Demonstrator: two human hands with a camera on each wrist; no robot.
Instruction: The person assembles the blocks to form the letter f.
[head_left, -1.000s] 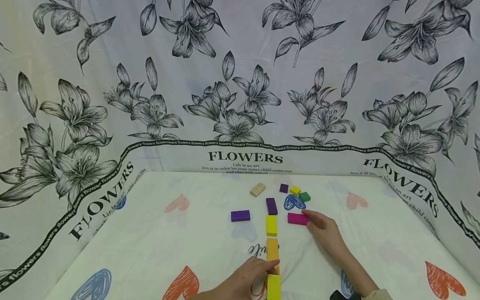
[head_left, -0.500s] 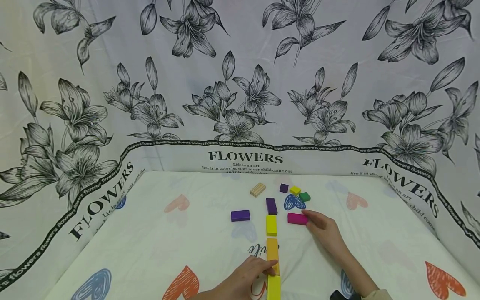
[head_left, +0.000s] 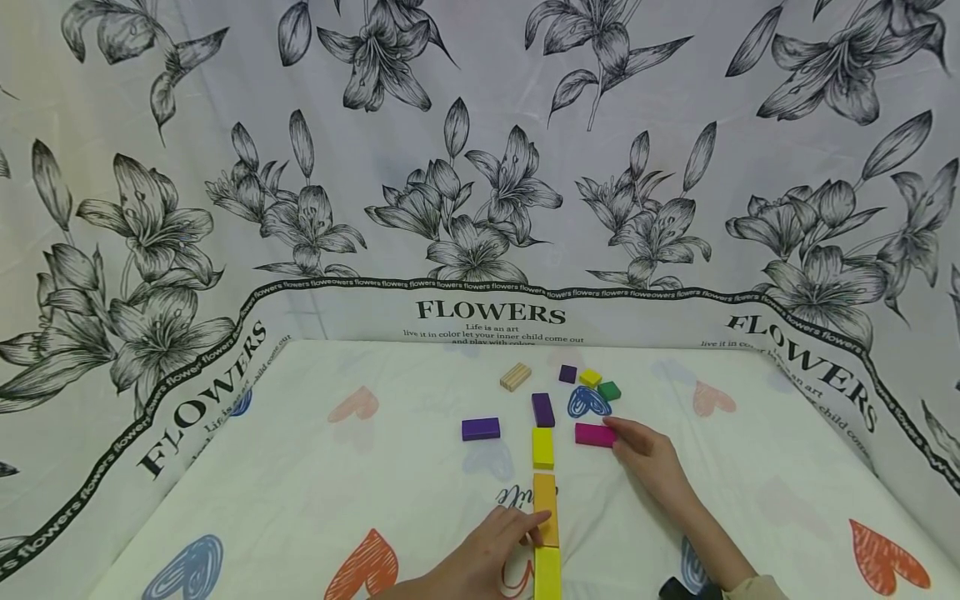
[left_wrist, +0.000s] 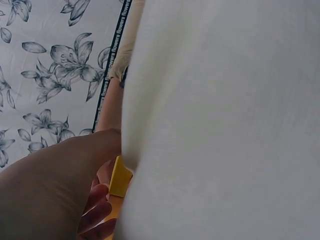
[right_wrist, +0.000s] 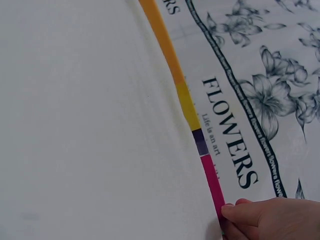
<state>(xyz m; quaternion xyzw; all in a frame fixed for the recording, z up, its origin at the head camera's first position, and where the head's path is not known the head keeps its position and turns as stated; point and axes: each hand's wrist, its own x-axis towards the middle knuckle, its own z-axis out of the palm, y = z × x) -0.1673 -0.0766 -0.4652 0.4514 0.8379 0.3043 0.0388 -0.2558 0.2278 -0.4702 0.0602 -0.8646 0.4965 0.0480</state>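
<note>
A column of wooden blocks runs along the cloth: a purple block, a yellow block, an orange block and a nearer yellow block. My left hand lies at the column's left side, its index fingertip over the orange block near the joint with the nearer yellow one. In the left wrist view the left hand has loosely bent fingers, and the white cloth covers part of the blocks. My right hand pinches the right end of a magenta block between thumb and fingertips.
Another purple block lies left of the column. Farther back are a plain wood-coloured block, a small purple cube, a small yellow block and a green one. A flower-printed curtain borders the heart-printed cloth.
My left index fingertip has drawn back slightly to the left across the orange block. The right hand and the magenta block have stayed in place; the head view has shifted a little.
</note>
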